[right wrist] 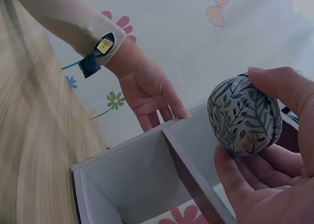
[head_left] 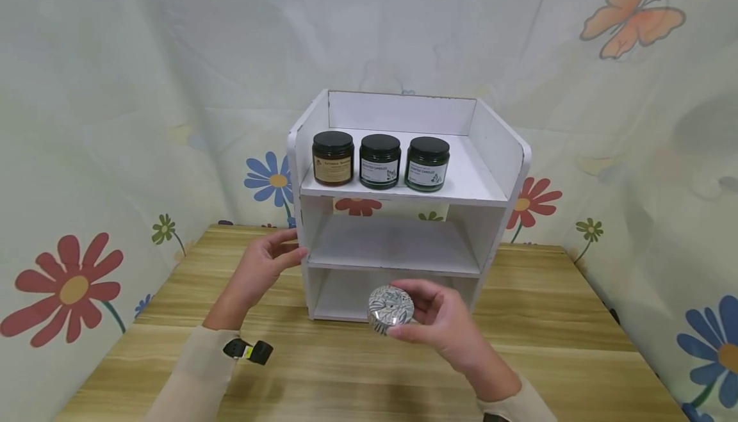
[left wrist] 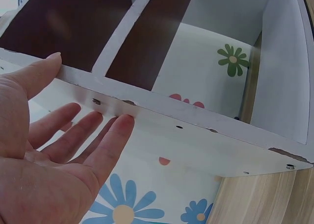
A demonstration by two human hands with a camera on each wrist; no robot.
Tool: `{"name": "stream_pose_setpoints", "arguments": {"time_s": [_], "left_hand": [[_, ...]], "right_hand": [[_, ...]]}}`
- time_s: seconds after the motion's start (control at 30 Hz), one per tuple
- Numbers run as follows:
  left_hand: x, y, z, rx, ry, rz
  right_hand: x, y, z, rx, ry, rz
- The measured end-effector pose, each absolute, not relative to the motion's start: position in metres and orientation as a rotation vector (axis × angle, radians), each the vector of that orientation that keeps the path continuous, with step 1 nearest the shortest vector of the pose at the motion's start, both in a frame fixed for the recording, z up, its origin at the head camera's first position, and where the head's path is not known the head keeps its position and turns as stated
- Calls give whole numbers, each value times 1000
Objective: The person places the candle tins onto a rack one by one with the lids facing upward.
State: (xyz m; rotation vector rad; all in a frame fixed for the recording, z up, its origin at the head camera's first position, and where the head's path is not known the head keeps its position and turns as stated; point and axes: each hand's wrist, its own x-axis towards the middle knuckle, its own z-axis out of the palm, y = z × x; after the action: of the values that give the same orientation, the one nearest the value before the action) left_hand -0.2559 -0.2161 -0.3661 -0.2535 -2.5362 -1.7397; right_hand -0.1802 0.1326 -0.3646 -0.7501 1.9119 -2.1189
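Head view, round leaf-patterned tin point(head_left: 391, 308) pinched in right hand point(head_left: 446, 331) fingers, left hand point(head_left: 262, 268) fingers straight against white shelf point(head_left: 500, 153)

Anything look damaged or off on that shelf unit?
Minor wear only: the white shelf unit has chipped, scuffed paint along its side panel's edge, seen in the left wrist view beside the left hand. The three jars stand upright in a row. The right hand grips the patterned tin.
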Motion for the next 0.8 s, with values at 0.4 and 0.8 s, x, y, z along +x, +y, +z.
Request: {"name": "stream_pose_setpoints", "arguments": {"time_s": [0.4,0.8], "left_hand": [[-258,-215,-367,-255,-2519,-1761],[-257,-216,-367,-266,-2523,-1749]], "right_hand": [[-181,137,-353,-761,1906,-2163],[-182,143,-339,-754,1913,-2178]]}}
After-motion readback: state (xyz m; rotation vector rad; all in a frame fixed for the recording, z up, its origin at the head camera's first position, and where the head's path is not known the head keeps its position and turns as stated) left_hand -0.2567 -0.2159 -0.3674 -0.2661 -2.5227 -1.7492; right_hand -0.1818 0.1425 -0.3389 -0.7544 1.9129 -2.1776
